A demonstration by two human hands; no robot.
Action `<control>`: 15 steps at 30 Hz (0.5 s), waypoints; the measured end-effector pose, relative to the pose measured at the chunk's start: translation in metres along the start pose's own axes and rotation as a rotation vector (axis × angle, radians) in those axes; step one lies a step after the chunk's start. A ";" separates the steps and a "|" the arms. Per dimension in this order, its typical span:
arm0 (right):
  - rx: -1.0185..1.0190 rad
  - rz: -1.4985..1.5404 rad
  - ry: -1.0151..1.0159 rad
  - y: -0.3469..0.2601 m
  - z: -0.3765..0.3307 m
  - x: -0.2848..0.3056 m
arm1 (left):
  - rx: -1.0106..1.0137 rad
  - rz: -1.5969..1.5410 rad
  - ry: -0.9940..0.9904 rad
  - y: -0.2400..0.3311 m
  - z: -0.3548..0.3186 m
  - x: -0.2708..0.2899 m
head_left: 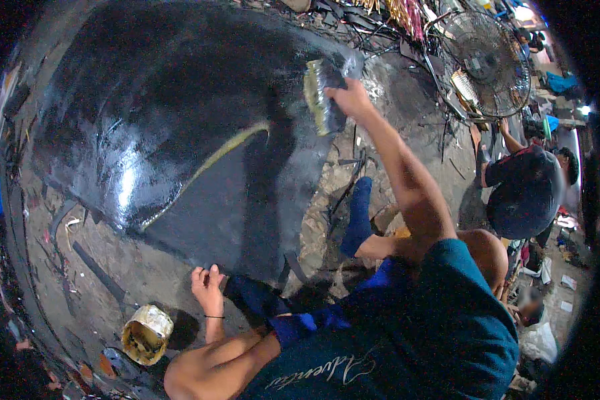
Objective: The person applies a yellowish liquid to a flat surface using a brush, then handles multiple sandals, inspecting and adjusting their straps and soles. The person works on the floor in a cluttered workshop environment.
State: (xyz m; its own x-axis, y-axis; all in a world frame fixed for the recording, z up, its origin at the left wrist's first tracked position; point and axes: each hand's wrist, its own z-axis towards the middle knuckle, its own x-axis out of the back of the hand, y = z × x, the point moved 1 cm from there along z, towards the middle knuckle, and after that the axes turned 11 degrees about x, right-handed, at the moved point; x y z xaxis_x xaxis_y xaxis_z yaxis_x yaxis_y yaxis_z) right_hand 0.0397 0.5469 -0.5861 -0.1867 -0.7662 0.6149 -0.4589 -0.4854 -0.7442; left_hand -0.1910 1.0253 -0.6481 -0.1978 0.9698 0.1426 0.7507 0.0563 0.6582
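Gripping a wide brush (320,97) in the right hand (349,99), closed around its handle, bristles pressing against the upper right edge of the black panel (167,120). Resting the left hand (208,288) open on the floor (113,267) just below the panel, near a tin (147,333).

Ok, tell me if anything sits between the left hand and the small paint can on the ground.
Nothing visible does. The left hand rests at the lower edge of the large glossy black curved panel, and the small round paint-smeared can stands below and to its left, with only bare dirty ground between. The right hand holds a wide brush against the panel.
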 end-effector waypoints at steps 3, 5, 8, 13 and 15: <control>0.247 -0.652 0.025 0.025 0.046 0.011 | -0.119 0.216 0.029 0.027 -0.005 -0.012; 0.413 -0.824 0.011 0.030 0.059 0.010 | -0.125 0.280 0.025 0.004 0.013 0.001; 0.508 -0.798 -0.023 0.016 0.046 -0.008 | -0.156 0.336 0.048 0.031 -0.004 -0.013; 0.532 -0.753 -0.340 0.010 -0.061 -0.059 | 0.060 0.098 0.029 0.014 0.007 -0.002; 0.630 -0.733 -0.266 0.009 -0.121 -0.084 | 0.078 0.068 0.000 0.022 0.006 -0.003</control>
State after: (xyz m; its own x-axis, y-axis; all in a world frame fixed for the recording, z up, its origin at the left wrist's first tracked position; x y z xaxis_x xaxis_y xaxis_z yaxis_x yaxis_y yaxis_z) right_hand -0.0535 0.6573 -0.6129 0.1934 -0.2200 0.9561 0.1756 -0.9510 -0.2544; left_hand -0.1703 1.0246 -0.6390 -0.1450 0.9720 0.1847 0.8092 0.0091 0.5875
